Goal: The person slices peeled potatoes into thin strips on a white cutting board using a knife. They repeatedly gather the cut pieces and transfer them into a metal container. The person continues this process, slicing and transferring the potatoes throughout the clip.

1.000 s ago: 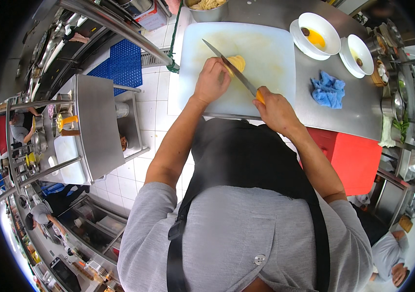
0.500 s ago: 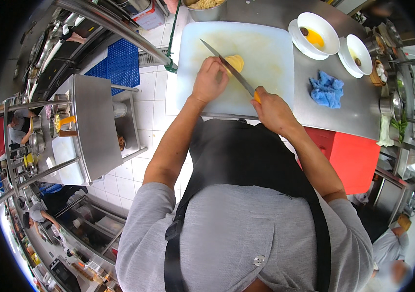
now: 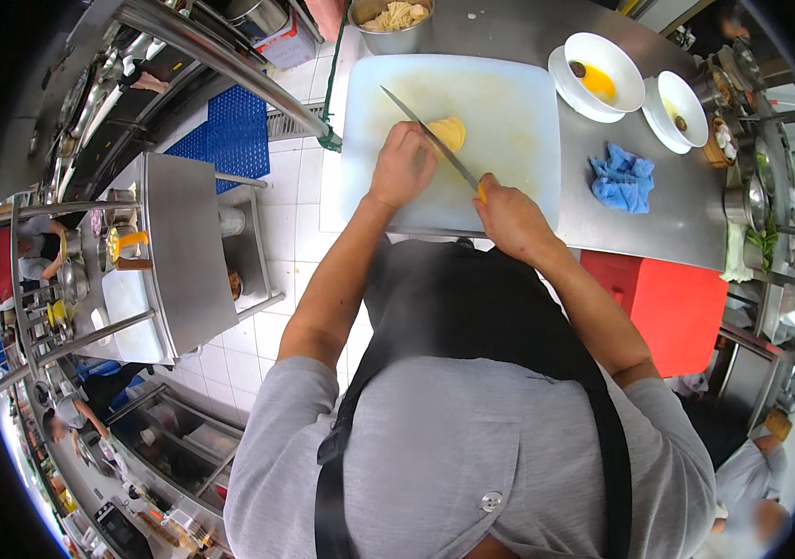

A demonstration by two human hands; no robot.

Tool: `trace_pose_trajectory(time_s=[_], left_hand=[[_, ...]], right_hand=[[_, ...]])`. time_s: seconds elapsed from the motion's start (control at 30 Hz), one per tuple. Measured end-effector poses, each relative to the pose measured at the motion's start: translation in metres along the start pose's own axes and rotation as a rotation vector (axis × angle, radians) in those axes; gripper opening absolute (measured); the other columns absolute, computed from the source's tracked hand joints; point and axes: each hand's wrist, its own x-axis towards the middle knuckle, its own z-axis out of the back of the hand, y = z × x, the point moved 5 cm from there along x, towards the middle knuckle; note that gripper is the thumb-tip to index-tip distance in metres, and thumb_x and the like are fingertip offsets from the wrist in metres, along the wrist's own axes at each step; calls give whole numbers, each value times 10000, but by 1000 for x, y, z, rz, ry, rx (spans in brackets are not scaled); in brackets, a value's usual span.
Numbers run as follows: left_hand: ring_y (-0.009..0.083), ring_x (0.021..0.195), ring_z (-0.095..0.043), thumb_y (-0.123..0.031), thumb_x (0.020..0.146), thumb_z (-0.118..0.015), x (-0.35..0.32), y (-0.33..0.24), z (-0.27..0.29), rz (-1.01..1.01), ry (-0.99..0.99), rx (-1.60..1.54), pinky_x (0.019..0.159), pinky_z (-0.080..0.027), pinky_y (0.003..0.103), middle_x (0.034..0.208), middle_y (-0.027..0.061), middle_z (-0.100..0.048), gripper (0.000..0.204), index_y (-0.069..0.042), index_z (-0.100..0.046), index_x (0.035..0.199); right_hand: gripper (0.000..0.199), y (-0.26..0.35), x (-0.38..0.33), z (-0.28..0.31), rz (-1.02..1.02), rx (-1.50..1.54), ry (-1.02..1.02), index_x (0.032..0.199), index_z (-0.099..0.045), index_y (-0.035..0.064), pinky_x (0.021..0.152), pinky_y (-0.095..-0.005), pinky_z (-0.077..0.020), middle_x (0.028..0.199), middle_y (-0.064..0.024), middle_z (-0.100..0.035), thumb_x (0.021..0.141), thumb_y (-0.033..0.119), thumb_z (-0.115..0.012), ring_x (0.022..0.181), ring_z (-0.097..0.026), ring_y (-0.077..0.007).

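A white cutting board (image 3: 509, 93) lies on the steel counter in front of me. Pale yellow, rounded food (image 3: 451, 133), seemingly in slices, rests near the middle of it. My right hand (image 3: 515, 220) is closed around the yellow handle of a long kitchen knife (image 3: 449, 156), whose blade slants away to the left along the food's near edge. Just left of the blade is my left hand (image 3: 404, 166), its fingers curled and drawn together against the blade's side. Whatever lies under those fingers is hidden.
Right of the board sit two white bowls (image 3: 629, 86) (image 3: 689, 98) with egg-yellow or clear contents, and a crumpled blue cloth (image 3: 622, 178). A metal pot (image 3: 397, 39) of pale food stands beyond the board. A red bin (image 3: 668, 312) is below the counter's near edge.
The whole view has shifted slightly, so the board sits lower. My right hand and the knife handle have moved a little left; my left hand stays beside the blade.
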Motion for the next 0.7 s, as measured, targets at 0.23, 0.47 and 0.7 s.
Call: trace_pose_trajectory(time_s=[0.23, 0.47, 0.7], left_hand=[[391, 1043, -643, 45, 819, -729, 1, 0, 1, 2, 35, -37, 905, -559, 456, 1092, 186, -626, 182, -15, -611, 944], [392, 1040, -648, 54, 818, -724, 1, -2, 2, -16, 19, -26, 891, -567, 456, 1091, 186, -623, 184, -16, -612, 947], [386, 1059, -662, 56, 813, -725, 0, 1, 0, -1, 22, -13, 896, -580, 444, 1102, 189, -624, 184, -8, -616, 947]], right_hand=[[253, -4, 19, -18, -9, 0, 5, 1199, -511, -46, 891, -604, -535, 991, -322, -725, 1057, 163, -501, 978, -709, -507], [282, 2, 7, 4, -39, 25, 26, 1203, -518, -43, 889, -598, -534, 992, -318, -728, 1058, 198, -543, 975, -710, -504], [296, 8, -17, 22, -18, 73, -7, 1170, -525, -57, 846, -602, -533, 931, -331, -718, 1045, 204, -588, 935, -703, -518]])
